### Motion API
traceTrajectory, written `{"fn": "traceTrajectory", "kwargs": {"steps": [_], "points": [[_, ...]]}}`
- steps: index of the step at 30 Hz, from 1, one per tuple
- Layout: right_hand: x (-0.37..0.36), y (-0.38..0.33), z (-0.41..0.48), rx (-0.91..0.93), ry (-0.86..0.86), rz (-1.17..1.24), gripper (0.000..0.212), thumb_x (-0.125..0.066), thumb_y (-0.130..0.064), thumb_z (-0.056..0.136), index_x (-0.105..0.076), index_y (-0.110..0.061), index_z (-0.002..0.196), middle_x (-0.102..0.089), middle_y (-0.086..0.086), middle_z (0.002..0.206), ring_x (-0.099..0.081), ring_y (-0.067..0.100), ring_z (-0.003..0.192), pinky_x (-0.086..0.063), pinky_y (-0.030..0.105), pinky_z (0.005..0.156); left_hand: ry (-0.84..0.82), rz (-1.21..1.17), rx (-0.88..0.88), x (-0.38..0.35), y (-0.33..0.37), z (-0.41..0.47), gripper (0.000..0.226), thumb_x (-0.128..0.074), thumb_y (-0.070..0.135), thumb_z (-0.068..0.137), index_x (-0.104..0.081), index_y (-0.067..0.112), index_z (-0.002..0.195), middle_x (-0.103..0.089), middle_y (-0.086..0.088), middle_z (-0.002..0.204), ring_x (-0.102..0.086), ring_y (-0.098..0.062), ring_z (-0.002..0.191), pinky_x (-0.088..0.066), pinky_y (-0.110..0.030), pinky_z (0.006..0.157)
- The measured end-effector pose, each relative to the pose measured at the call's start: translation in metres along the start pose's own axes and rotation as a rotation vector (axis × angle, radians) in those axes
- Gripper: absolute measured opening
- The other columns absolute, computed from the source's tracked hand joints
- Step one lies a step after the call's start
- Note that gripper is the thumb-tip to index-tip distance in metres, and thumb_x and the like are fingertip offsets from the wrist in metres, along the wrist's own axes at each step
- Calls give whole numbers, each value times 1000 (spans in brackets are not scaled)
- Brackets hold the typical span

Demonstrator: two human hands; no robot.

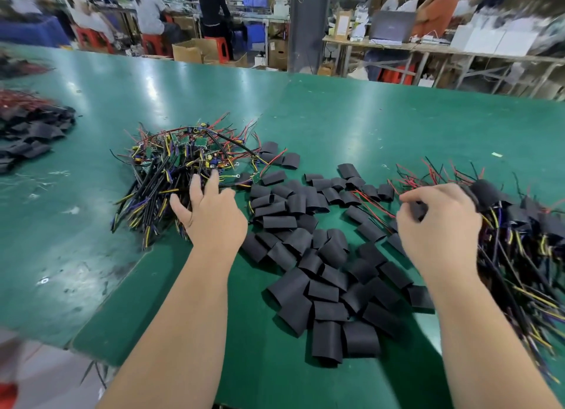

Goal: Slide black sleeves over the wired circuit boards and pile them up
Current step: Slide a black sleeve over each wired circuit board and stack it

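The loose black sleeves lie scattered in a wide heap on the green table, between the person's two forearms. Just left of the sleeves is a tangled pile of bare wired circuit boards, green boards on top and black, yellow and red leads fanning out. The left hand lies on that pile's near edge with its fingers spread and straight, touching the wires. Right of the sleeves sits the pile of sleeved boards. The right hand is at its edge, fingers curled over something black; blur hides whether they grip it. Far left of the sleeves lies another dark heap.
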State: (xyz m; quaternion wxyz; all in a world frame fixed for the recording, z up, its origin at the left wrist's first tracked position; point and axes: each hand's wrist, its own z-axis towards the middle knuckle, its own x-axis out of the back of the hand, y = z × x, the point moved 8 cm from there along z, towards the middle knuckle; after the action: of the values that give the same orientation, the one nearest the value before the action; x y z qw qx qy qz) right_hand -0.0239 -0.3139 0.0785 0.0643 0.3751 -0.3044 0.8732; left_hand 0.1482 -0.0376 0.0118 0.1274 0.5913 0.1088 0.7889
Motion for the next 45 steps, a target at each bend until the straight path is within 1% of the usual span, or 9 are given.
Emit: {"fn": "traceTrajectory", "kwargs": {"steps": [5, 10, 14, 18, 25, 29, 36, 40, 45], "points": [[-11, -12, -9, 73, -34, 102, 15, -62, -4, 83, -73, -9, 91, -64, 9, 99, -58, 33, 92, -47, 50, 84, 194, -214, -56, 19, 6, 0, 29, -52, 17, 93, -64, 26, 118, -51, 11, 134, -30, -11, 135, 1, -43, 108], [-27, -11, -17, -96, -184, 394, 16, -63, -9, 84, -72, -22, 86, -68, -7, 80, -61, 9, 69, -44, 21, 69, 531, -595, -401, 67, 26, -21, 20, -58, 7, 89, -75, 14, 97, -70, 1, 107, -62, -11, 96, -40, -39, 92], [-79, -32, -48, -457, -668, 1100, 23, -61, 6, 86, -69, -7, 104, -71, 9, 88, -59, 11, 56, -43, 20, 54, 453, -755, -570, 71, 46, -40, 21, -53, -1, 88, -71, 9, 91, -66, 7, 95, -65, -15, 89, -52, -43, 84], [-87, -49, -52, -512, -683, 1530, 53, -70, -5, 70, -62, -25, 118, -69, 4, 107, -66, 15, 71, -43, 17, 55, 234, -824, -554, 61, 60, -45, 30, -46, 5, 87, -57, 29, 102, -64, 20, 88, -68, -10, 78, -53, -40, 79], [-64, -43, -34, -300, -407, 1380, 13, -71, -11, 78, -75, -20, 85, -74, 7, 88, -70, 22, 79, -48, 22, 60, 55, -697, -749, 47, 82, -58, 40, -47, 0, 90, -63, 13, 124, -62, -1, 98, -59, -10, 88, -51, -36, 80], [-72, -41, -39, -361, -446, 1256, 18, -67, -8, 87, -73, -18, 74, -72, 5, 80, -68, 19, 76, -49, 24, 62, 106, -690, -748, 48, 88, -66, 27, -63, 11, 88, -69, 11, 114, -67, 0, 94, -63, -19, 86, -50, -32, 79], [-83, -42, -47, -556, -490, 1350, 20, -63, -5, 88, -68, -9, 69, -69, 6, 69, -66, 15, 63, -49, 19, 52, 23, -654, -834, 42, 96, -70, 33, -62, -9, 82, -68, 1, 113, -71, -11, 90, -65, -21, 80, -45, -18, 77], [-84, -34, -47, -612, -460, 1359, 15, -62, -5, 89, -66, -4, 74, -71, 9, 70, -67, 15, 61, -49, 19, 50, -21, -498, -896, 36, 103, -75, 29, -62, 4, 87, -67, 2, 116, -71, -12, 96, -66, -28, 85, -52, -36, 75], [-85, -35, -46, -502, -530, 1239, 25, -66, -5, 86, -75, -14, 65, -72, 5, 73, -66, 15, 68, -50, 19, 57, -42, -259, -706, 24, 96, -66, 26, -44, 28, 99, -66, 18, 109, -66, -2, 93, -59, -26, 89, -46, -42, 74]]}}
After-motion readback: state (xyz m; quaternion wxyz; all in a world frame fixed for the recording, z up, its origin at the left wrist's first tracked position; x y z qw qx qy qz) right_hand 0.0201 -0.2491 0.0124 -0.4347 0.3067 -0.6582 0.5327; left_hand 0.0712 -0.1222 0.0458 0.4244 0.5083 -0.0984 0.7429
